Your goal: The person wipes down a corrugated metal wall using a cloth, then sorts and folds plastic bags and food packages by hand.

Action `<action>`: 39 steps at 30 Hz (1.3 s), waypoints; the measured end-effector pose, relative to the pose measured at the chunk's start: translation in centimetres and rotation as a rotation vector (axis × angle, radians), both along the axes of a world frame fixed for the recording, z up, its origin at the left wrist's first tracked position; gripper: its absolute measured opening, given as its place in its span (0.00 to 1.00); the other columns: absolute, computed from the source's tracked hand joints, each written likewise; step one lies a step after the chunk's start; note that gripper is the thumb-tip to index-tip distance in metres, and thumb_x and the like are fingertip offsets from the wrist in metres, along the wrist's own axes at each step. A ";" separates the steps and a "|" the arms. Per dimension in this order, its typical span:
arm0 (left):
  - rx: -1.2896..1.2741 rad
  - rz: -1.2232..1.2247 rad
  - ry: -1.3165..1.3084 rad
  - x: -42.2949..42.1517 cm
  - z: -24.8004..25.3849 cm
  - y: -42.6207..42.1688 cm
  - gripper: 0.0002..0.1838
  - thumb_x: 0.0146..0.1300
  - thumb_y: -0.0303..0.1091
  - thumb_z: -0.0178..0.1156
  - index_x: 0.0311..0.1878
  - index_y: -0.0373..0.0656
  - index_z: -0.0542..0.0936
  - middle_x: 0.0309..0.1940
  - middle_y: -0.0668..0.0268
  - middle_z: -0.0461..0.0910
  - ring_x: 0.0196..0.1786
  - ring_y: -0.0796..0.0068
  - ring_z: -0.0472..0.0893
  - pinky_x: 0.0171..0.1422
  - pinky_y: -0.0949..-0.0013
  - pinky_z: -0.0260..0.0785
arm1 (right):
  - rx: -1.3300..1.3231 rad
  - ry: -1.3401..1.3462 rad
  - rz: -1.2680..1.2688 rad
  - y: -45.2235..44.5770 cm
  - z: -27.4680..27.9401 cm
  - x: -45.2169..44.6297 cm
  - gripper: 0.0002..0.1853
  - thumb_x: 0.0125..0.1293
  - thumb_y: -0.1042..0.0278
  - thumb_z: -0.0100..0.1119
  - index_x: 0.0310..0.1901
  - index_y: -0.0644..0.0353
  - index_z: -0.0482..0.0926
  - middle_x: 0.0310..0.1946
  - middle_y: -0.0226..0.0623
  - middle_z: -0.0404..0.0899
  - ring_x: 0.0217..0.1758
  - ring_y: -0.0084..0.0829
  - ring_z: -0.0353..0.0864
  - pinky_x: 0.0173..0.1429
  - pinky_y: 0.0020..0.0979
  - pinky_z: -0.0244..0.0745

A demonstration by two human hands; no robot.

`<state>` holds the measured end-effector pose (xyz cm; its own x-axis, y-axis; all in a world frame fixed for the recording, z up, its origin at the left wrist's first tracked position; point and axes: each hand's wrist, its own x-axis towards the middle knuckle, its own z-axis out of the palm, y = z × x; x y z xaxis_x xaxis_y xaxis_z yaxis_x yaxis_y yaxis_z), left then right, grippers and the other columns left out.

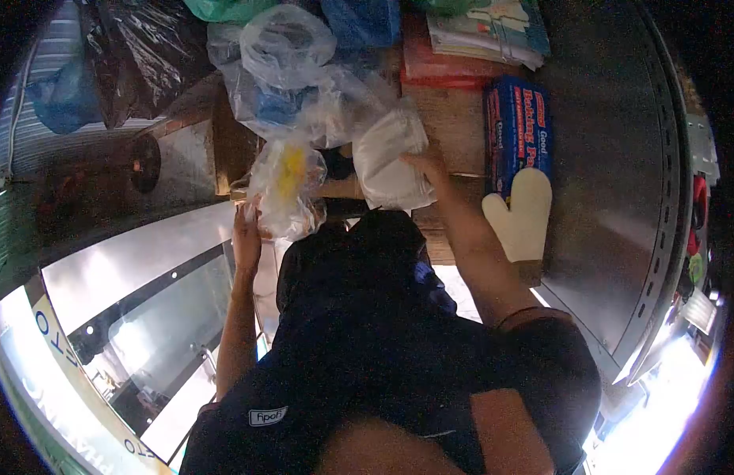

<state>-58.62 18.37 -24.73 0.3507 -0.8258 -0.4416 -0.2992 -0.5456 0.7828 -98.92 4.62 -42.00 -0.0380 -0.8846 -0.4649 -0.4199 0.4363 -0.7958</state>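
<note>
The dark shirt lies nearest, filling six o'clock; beyond it, towards eleven, is the clear bag with something yellow showing, beside the white packet at twelve; the bag's contents look bundled inside, though whether its mouth is tied, or anything remains to go in, cannot be told.

The left hand reaches up from seven o'clock, fingers bent at the bag's near edge; how firmly it grips is unclear; the right hand slants in from four, fingers partly spread over the packet's side, thumb too unclear to tell a grip.

Farther out, cloudy plastic bags sit at eleven; the baking paper box at two, the oven mitt against its near end.
</note>
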 end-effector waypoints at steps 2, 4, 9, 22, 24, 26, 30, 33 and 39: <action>-0.007 0.013 -0.013 -0.1 0.7 0.1 0.21 0.74 0.46 0.49 0.62 0.43 0.72 0.40 0.62 0.76 0.28 0.77 0.78 0.30 0.71 0.73 | 0.036 -0.439 -0.046 -0.6 -0.5 -0.1 0.40 0.43 0.53 0.78 0.57 0.67 0.75 0.51 0.49 0.80 0.54 0.42 0.80 0.57 0.39 0.74; 0.010 0.097 -0.026 -0.5 1.0 -0.1 0.21 0.74 0.45 0.49 0.64 0.43 0.71 0.40 0.62 0.76 0.27 0.77 0.78 0.29 0.72 0.73 | -0.014 -0.070 0.014 -1.4 -1.9 0.1 0.34 0.44 0.62 0.78 0.54 0.67 0.77 0.42 0.41 0.83 0.43 0.35 0.83 0.49 0.34 0.78; 0.021 0.156 0.054 -1.1 0.6 0.3 0.25 0.73 0.50 0.49 0.63 0.43 0.71 0.41 0.63 0.75 0.25 0.78 0.77 0.25 0.72 0.75 | 0.123 -0.114 0.077 -0.7 -1.0 1.3 0.30 0.47 0.67 0.75 0.54 0.67 0.77 0.44 0.44 0.82 0.46 0.36 0.81 0.53 0.35 0.76; -0.023 0.127 0.117 0.1 -1.7 1.4 0.25 0.72 0.54 0.50 0.62 0.45 0.73 0.43 0.65 0.73 0.25 0.80 0.76 0.24 0.73 0.75 | -0.422 0.456 0.627 6.2 5.7 8.6 0.28 0.59 0.59 0.59 0.62 0.52 0.68 0.53 0.47 0.77 0.56 0.51 0.76 0.56 0.48 0.72; -0.021 0.137 0.125 -0.6 -0.9 1.5 0.25 0.72 0.53 0.50 0.62 0.44 0.73 0.42 0.65 0.74 0.25 0.80 0.76 0.25 0.73 0.74 | -0.483 0.462 0.683 6.4 8.5 7.8 0.26 0.59 0.59 0.60 0.60 0.52 0.70 0.51 0.45 0.78 0.55 0.50 0.77 0.53 0.50 0.73; -0.019 0.149 0.134 -1.1 0.3 1.2 0.25 0.72 0.52 0.50 0.62 0.44 0.73 0.41 0.65 0.74 0.25 0.81 0.75 0.25 0.74 0.74 | -0.365 0.408 0.670 7.0 10.8 6.5 0.23 0.58 0.58 0.61 0.56 0.51 0.72 0.48 0.43 0.79 0.51 0.49 0.79 0.48 0.50 0.76; 0.028 0.083 0.210 -1.4 1.6 0.4 0.23 0.74 0.46 0.43 0.67 0.49 0.70 0.45 0.62 0.74 0.29 0.77 0.77 0.32 0.70 0.75 | -0.473 0.773 0.518 10.1 11.9 2.4 0.23 0.55 0.56 0.65 0.53 0.50 0.74 0.45 0.43 0.79 0.43 0.45 0.81 0.43 0.48 0.77; -0.117 0.033 0.317 -0.8 2.8 0.2 0.28 0.72 0.55 0.46 0.66 0.47 0.70 0.44 0.62 0.75 0.28 0.77 0.76 0.32 0.71 0.75 | -0.773 1.239 0.374 11.9 13.7 -1.7 0.23 0.54 0.56 0.66 0.51 0.53 0.74 0.40 0.45 0.79 0.40 0.44 0.81 0.40 0.47 0.77; -0.210 0.062 0.320 -0.9 5.6 -2.6 0.25 0.72 0.49 0.48 0.63 0.43 0.72 0.49 0.66 0.80 0.41 0.77 0.78 0.41 0.75 0.73 | -0.341 1.041 0.330 10.0 17.3 -5.7 0.34 0.57 0.50 0.63 0.63 0.56 0.69 0.45 0.51 0.79 0.44 0.48 0.81 0.50 0.48 0.75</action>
<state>-59.53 15.74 -19.10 0.2745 -0.8916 -0.3602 0.0070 -0.3727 0.9279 -104.61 14.61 -24.70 -0.0070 -0.9969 -0.0780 -0.9987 0.0109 -0.0507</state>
